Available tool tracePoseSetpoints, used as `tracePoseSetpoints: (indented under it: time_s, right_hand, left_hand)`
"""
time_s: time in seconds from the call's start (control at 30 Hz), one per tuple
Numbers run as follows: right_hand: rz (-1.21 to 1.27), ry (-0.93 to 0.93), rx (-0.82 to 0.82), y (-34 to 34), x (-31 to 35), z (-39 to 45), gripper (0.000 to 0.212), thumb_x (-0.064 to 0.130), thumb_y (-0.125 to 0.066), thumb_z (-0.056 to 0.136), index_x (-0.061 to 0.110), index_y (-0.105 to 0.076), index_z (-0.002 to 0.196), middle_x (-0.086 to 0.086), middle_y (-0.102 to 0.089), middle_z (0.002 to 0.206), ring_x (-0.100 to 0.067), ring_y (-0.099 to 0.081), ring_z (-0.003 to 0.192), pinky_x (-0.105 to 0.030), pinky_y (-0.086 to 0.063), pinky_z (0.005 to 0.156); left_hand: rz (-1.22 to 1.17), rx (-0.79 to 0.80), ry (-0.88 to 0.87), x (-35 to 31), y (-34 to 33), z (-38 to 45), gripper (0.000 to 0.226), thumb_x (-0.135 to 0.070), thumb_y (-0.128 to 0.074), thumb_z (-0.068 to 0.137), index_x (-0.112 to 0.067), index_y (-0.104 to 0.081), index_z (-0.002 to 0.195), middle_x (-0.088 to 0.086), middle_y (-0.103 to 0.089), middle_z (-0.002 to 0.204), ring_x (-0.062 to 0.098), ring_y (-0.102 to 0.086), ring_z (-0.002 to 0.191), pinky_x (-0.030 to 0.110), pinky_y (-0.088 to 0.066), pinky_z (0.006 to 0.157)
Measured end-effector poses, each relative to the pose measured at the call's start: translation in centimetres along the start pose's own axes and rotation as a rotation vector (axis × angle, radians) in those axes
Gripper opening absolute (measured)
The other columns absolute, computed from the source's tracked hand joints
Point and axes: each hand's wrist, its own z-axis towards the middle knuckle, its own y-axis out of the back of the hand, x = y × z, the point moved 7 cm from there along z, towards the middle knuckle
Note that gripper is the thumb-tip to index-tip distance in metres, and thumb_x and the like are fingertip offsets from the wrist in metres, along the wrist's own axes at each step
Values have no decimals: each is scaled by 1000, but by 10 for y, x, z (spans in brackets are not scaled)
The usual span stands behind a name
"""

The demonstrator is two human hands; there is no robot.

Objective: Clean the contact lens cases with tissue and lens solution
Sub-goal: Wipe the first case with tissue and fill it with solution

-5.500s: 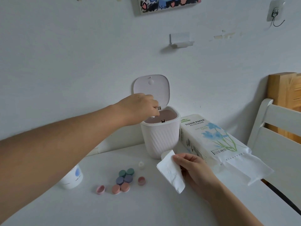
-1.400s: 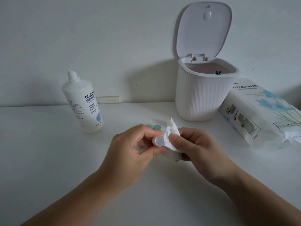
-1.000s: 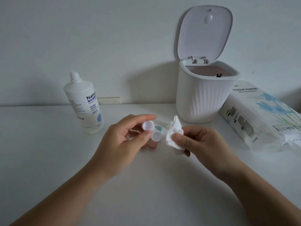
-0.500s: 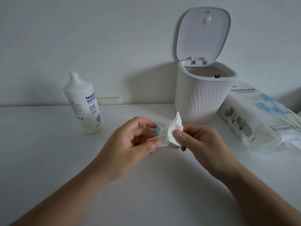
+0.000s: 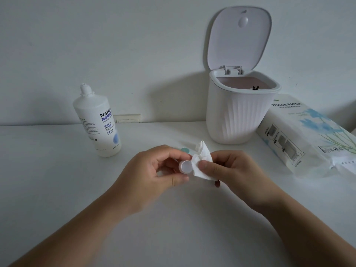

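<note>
Left hand (image 5: 154, 174): I pinch a small white case (image 5: 185, 167) between thumb and fingers, above the table (image 5: 57, 189); its open well now shows, where half a second ago tissue covered it. Right hand (image 5: 234, 170): clenched on the crumpled tissue (image 5: 202, 164), touching the case's right edge. Bottle (image 5: 97, 122) left, open bin (image 5: 238, 105) behind, tissue pack (image 5: 308, 135) right: unmoved.

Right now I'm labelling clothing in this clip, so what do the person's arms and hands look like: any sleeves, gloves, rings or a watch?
Both forearms are bare up to the frame's lower edge; no sleeve shows. The left hand and right hand wear no gloves, and no ring, watch or bracelet is visible. The visible thumbnails are short and look unpainted.
</note>
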Motion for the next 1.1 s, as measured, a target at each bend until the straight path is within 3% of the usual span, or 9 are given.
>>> tracePoseSetpoints:
  time_s: [0.13,0.27,0.4,0.53,0.63,0.83,0.97,1.1]
  right_hand:
    - [-6,-13,46,-5,-2,0,34,47,-72,82,13,-77,84,-5,-64,72,-14,-53,65,-30,-43,61]
    - [-66,-29,136,-13,-6,-3,43,49,-72,81,6,-74,85,-7,-60,69,-17,-49,64,-33,-39,61]
    - [-34,-17,101,-11,-6,-2,44,48,-73,80,5,-74,85,-8,-57,69,-18,-47,64,-32,-38,60]
    - [65,-5,38,-7,-3,0,23,34,-69,84,13,-78,83,-8,-67,73,-16,-54,65,-30,-43,60]
    - [132,15,36,-8,0,1,23,29,-65,88,14,-77,77,-12,-68,70,-19,-57,63,-30,-43,59]
    - [29,-18,77,-8,-3,-2,28,33,-65,88,8,-75,81,-8,-64,70,-18,-54,64,-31,-45,62]
    - [-27,-45,161,-15,-7,-4,32,33,-67,88,1,-73,87,-3,-56,69,-13,-49,63,-25,-42,60]
    - [-13,-50,147,-16,-8,-4,28,33,-67,88,6,-76,89,-2,-59,70,-14,-50,64,-26,-42,60]
  left_hand:
    - [168,-72,-106,-7,1,-1,28,-14,-79,83,-32,-76,104,-8,-73,95,15,-71,89,18,-53,81]
    - [315,-44,-192,-11,-4,-1,25,-12,-71,89,-20,-74,113,-11,-71,97,11,-68,92,10,-46,81]
    - [274,-87,-186,-13,-1,-1,23,-15,-78,83,-23,-76,105,-10,-71,88,10,-69,83,11,-47,77]
    - [201,-140,-168,-11,-1,-5,23,-28,-85,72,-16,-74,88,-12,-67,76,11,-65,70,15,-48,72]
    - [214,-133,-156,-8,-9,-8,26,-26,-87,72,-16,-65,82,-14,-65,75,14,-62,68,18,-48,69]
    - [278,-86,-222,-11,-8,-6,18,-15,-79,83,-20,-67,96,-12,-61,81,6,-60,75,8,-42,75]
    - [329,-24,-248,-12,-9,-4,19,-15,-73,88,-22,-69,106,-23,-59,85,2,-60,80,9,-42,78]
    - [336,-45,-255,-14,-6,-4,28,-11,-79,84,-30,-68,102,-11,-64,83,9,-61,77,13,-45,77]
